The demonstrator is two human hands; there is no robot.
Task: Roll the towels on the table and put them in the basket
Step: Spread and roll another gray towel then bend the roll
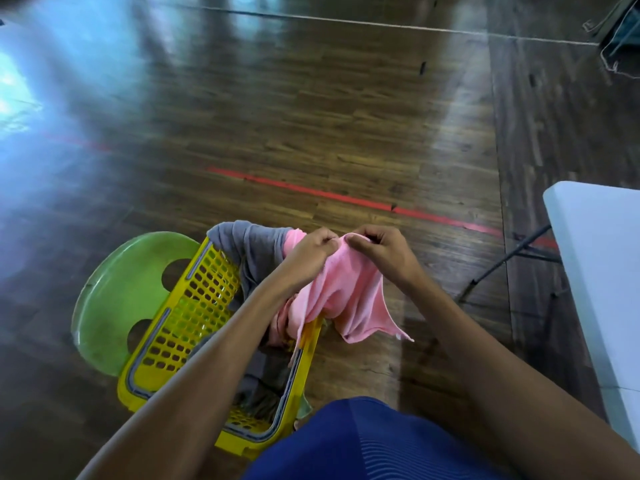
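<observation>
The pink towel (346, 289) hung down from the two hands, which held its top edge close together above the right side of the yellow basket (194, 306). The left hand (311, 251) pinched the edge with curled fingers and thumb, and the right hand (381, 251) gripped it just beside, the knuckles almost touching. The lower part of the towel fell partly inside the basket and partly over its right rim, with one corner pointing out over the wooden floor (311, 116). A grey towel (249, 247) lay in the basket and draped over its far rim. The basket stood on a green stool (121, 289). To the right, well apart from the hands, was the corner of the white table (595, 254), with bare floor between. A red tape line (346, 199) crossed the floor beyond the hands.
</observation>
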